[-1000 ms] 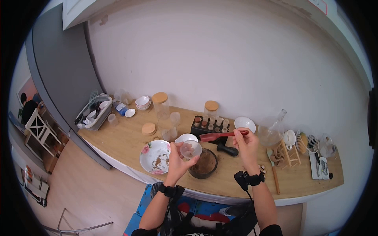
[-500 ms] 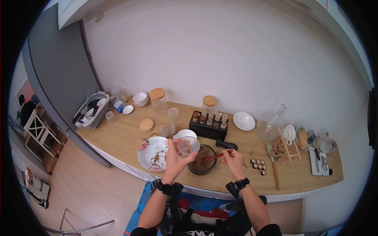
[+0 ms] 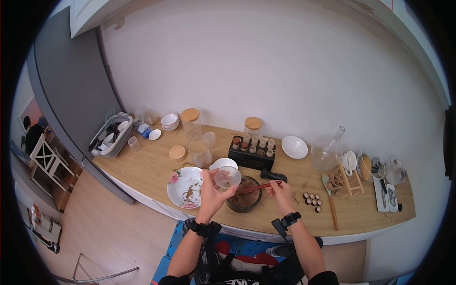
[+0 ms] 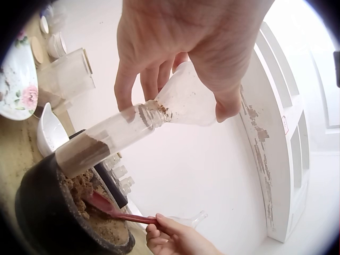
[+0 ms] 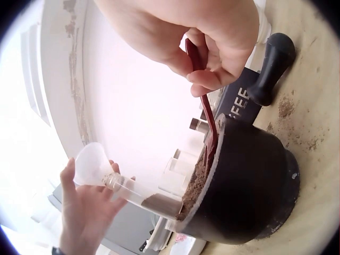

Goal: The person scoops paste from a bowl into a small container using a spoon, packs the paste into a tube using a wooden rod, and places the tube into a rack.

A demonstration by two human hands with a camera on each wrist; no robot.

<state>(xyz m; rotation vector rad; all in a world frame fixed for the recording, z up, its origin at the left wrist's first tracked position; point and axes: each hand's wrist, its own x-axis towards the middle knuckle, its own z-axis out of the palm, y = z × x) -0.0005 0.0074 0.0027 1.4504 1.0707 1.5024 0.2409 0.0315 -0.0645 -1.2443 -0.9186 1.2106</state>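
My left hand grips a translucent funnel set in the mouth of a glass vial, its thumb against the funnel's wide end and a finger at the vial. Brown powder fills the vial's lower part, and some crumbs cling at the neck. In the right wrist view the vial's bottom overlaps the rim of a black mortar. My right hand pinches the handle of a dark red spoon. The spoon's bowl lies in the brown powder inside the mortar.
Left of the mortar stands a floral dish with brown residue; a white bowl sits behind. Further back is a black rack of small vials. A black pestle lies beside the mortar, with several small caps farther right.
My right hand has come down from above the mortar, bringing the spoon from beside the funnel into the powder. The left hand keeps its hold on the funnel and vial.
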